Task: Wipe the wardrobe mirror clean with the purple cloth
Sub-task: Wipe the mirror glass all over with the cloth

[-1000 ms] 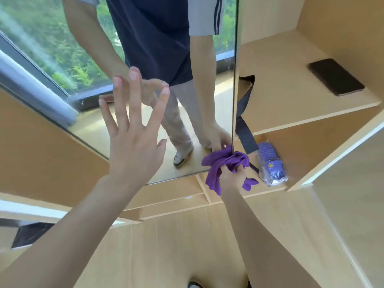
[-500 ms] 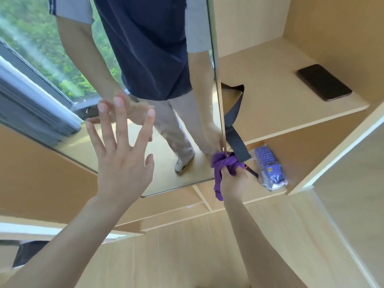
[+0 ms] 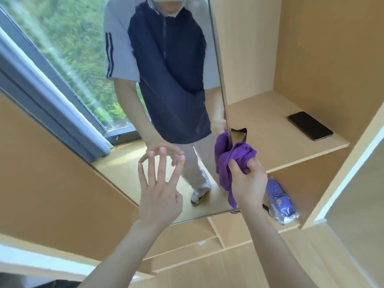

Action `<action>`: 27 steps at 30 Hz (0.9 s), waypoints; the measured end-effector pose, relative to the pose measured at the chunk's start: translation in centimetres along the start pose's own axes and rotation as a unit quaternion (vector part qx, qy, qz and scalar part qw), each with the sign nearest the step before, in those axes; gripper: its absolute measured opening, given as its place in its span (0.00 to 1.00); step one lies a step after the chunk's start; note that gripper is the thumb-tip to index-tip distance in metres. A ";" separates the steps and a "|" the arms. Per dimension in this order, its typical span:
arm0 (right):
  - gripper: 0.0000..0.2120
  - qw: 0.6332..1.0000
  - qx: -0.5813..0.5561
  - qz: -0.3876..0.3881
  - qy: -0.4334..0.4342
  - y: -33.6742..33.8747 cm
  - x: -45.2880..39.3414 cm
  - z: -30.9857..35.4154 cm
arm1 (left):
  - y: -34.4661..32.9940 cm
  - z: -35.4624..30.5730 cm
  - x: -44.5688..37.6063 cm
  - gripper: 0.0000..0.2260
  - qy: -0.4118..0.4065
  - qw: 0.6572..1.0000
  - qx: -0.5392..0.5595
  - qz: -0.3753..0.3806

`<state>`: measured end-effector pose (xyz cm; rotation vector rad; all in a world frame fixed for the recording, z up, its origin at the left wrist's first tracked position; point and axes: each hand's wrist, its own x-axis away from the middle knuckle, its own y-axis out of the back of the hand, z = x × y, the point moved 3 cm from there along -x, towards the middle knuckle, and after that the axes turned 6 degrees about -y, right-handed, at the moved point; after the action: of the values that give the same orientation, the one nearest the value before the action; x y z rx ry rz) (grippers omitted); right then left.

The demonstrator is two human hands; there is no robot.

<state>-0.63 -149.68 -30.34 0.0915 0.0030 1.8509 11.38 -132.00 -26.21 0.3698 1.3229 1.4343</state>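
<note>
The wardrobe mirror (image 3: 87, 84) fills the upper left, reflecting a window and a person in a dark vest. My right hand (image 3: 248, 179) grips the bunched purple cloth (image 3: 242, 152) against the mirror's right edge, near its lower corner; part of the cloth hangs down in front of the glass. My left hand (image 3: 160, 192) is held flat with fingers spread, fingertips at or just off the lower part of the glass, holding nothing.
A black phone (image 3: 310, 125) lies on the wooden shelf (image 3: 270, 121) to the right. A wrapped blue-purple object (image 3: 280, 202) sits in the compartment below, beside a black strap (image 3: 242, 133). Wooden wardrobe panels surround the mirror.
My right hand has carried the cloth up along the mirror's right edge. The view has tilted upward, showing more of the reflected person. My left hand stays spread near the glass.
</note>
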 end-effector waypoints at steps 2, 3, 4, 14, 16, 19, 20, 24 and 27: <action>0.15 0.999 -0.018 -0.004 0.041 -0.1 0.2 3.4 | 0.8 0.2 0.2 0.45 0.000 1.000 0.020 0.021; 0.15 0.997 -0.022 -0.006 0.069 -0.2 0.3 5.3 | 1.2 0.4 0.3 0.44 0.002 0.999 0.030 0.032; 0.14 0.995 -0.027 -0.008 0.095 -0.2 0.3 7.1 | 1.6 0.6 0.3 0.43 0.004 0.998 0.042 0.042; 0.10 0.977 0.016 -0.036 0.209 -1.5 -0.8 17.6 | 12.5 4.3 -7.1 0.40 0.020 0.995 0.056 -0.078; 0.08 0.979 0.000 -0.017 0.201 -2.0 -0.5 16.3 | 15.0 5.3 -9.2 0.43 0.035 0.994 0.032 -0.096; 0.08 0.986 0.012 -0.010 0.167 -2.2 -0.1 13.1 | 17.5 6.8 -11.3 0.45 0.044 0.993 -0.008 -0.109; 0.09 0.988 0.022 -0.006 0.155 -2.1 -0.1 12.4 | 17.9 7.0 -11.7 0.45 0.046 0.993 -0.021 -0.109; 0.14 0.987 0.030 0.002 0.156 -1.5 -0.2 12.7 | 17.8 6.9 -11.7 0.47 0.037 0.992 -0.053 -0.111; 0.12 0.983 0.007 0.008 0.181 -1.7 -1.0 16.8 | 17.9 6.9 -11.6 0.47 0.037 0.991 -0.058 -0.114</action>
<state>2.37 -150.91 -13.78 -0.2357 0.2694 1.8606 12.30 -134.25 -3.91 0.0862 1.2883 1.3354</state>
